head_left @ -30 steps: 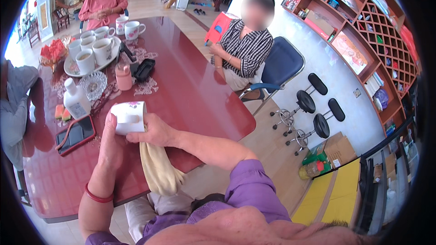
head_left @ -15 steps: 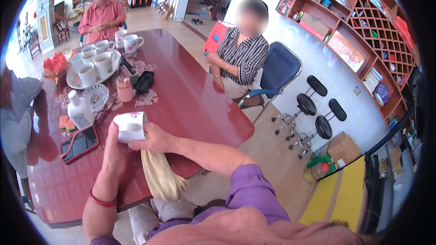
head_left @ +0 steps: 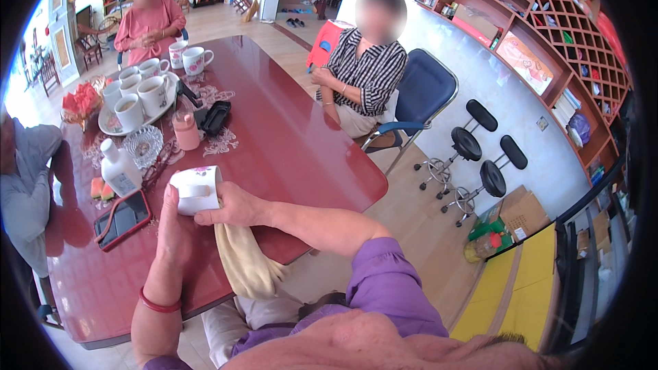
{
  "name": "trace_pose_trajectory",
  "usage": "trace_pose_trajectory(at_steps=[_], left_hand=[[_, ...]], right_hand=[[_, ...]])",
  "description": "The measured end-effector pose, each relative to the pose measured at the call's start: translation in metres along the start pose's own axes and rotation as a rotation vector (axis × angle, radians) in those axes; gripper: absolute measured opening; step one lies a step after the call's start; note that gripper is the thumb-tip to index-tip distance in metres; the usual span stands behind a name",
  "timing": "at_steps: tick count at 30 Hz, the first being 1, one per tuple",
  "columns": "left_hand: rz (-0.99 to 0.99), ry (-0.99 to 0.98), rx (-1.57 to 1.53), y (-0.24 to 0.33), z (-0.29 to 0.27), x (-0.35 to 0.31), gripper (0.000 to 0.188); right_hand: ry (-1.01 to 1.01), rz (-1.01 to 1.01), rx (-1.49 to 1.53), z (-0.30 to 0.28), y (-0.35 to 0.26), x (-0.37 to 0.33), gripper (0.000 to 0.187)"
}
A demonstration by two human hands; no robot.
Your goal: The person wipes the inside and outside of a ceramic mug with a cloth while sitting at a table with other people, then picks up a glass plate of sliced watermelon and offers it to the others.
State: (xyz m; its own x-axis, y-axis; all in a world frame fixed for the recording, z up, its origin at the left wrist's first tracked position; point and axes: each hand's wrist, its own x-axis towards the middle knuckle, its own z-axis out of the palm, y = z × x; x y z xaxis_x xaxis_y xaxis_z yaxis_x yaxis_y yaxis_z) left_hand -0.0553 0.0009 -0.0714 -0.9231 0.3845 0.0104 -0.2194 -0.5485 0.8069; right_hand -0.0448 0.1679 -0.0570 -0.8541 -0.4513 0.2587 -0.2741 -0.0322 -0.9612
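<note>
A white mug (head_left: 197,189) with a small flower print is held on its side over the near edge of the red table (head_left: 288,144). My left hand (head_left: 173,227) cups the mug from below. My right hand (head_left: 234,207) presses a beige cloth (head_left: 241,264) against the mug's side, and the cloth hangs down past the table edge. A red bangle sits on my left wrist.
A tray (head_left: 110,125) of several white mugs, a glass dish (head_left: 142,144), a pink bottle (head_left: 185,130), a white bottle (head_left: 119,169) and a phone in a red case (head_left: 122,219) lie on the table. Three people sit around it. Black stools (head_left: 480,157) stand at right.
The mug and both hands stay close together at the table's near edge; the mug has turned slightly in my hands. The view has shifted a little.
</note>
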Motion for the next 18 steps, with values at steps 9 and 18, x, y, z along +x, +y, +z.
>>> trace_pose_trajectory(at_steps=[9, 18], left_hand=[[-0.032, -0.094, 0.025, 0.003, -0.003, 0.006, 0.057], [0.005, -0.045, -0.091, -0.001, -0.004, 0.004, 0.055]], right_hand=[[-0.036, 0.057, 0.102, -0.006, 0.0, 0.001, 0.047], [0.024, -0.133, -0.013, -0.002, 0.0, 0.005, 0.046]])
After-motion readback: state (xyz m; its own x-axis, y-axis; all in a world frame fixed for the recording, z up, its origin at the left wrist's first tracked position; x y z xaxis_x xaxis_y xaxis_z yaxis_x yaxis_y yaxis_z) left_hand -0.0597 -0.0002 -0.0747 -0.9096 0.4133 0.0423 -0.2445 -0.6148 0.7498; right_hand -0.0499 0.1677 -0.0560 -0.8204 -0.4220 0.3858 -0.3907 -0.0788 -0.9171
